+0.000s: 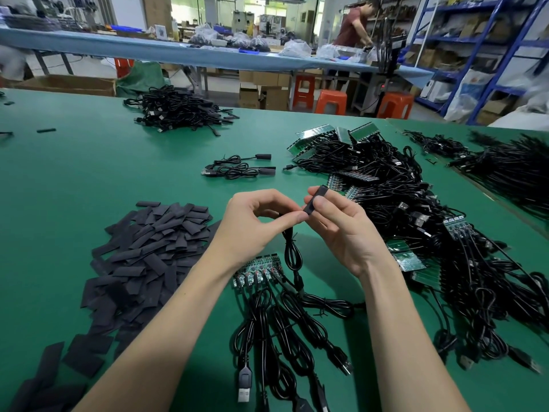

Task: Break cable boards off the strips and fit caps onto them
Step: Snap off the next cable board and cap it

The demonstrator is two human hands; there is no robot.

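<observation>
The right hand (341,230) pinches a black cap (314,200) between thumb and fingers above the green table (89,173); the left hand (255,221) pinches the cable (292,254) at the cap's lower end, hiding the board inside. No writing is legible. A strip of boards (258,270) lies below, caps (142,257) piled left.

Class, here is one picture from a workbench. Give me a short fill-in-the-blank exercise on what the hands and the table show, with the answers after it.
1. The right hand pinches a small black ____.
2. The cable hangs from the ____ hand.
3. The pile of flat black caps lies on the ____ side of the table.
4. The table's cover is ____.

Missing words: cap; left; left; green
</observation>
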